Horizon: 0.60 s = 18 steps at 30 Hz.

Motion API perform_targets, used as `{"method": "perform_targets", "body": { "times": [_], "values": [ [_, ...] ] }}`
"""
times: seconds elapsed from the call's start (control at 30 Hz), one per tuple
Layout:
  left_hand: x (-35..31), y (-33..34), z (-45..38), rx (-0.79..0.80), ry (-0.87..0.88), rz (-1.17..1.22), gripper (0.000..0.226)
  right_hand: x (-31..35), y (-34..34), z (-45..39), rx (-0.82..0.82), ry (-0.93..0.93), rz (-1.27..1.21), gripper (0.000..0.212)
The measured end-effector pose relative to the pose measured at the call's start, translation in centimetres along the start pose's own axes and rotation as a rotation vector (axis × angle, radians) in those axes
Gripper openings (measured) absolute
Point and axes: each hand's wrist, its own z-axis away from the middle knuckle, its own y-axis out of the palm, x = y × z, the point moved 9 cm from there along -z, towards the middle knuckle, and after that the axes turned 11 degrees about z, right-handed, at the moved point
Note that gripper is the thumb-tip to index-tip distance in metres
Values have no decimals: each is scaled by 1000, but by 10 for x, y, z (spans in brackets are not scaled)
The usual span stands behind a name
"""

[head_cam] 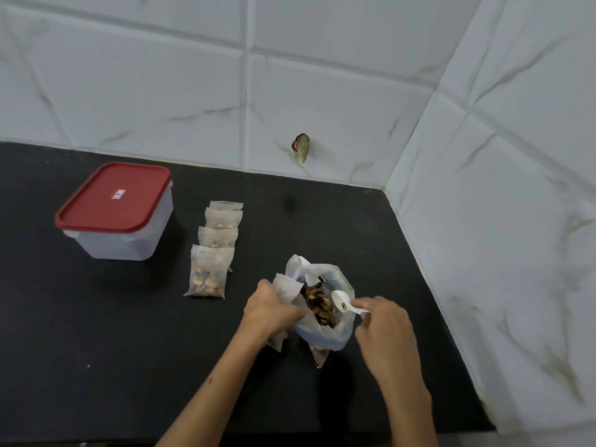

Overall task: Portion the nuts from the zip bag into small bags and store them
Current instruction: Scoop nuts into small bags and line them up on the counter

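The open zip bag (335,330) of mixed nuts (319,304) stands on the black counter (129,350). My right hand (383,330) grips a white plastic spoon (343,301) whose bowl hovers over the bag's mouth with a nut or two in it. My left hand (269,309) holds a small translucent bag (285,290) against the zip bag's left side. To the left, several filled small bags (209,275) lie in an overlapping row.
A clear plastic container with a shut red lid (113,196) stands at the left rear. White tiled walls (322,91) close the back and right side. Something small and brownish (301,148) sticks to the back wall.
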Motion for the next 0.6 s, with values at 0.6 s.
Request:
{"method": "perform_targets", "body": {
  "times": [0.6],
  "values": [
    [18,0,3,15,-28,359,44,22,-1,-1,-80,-96,29,40]
  ]
}}
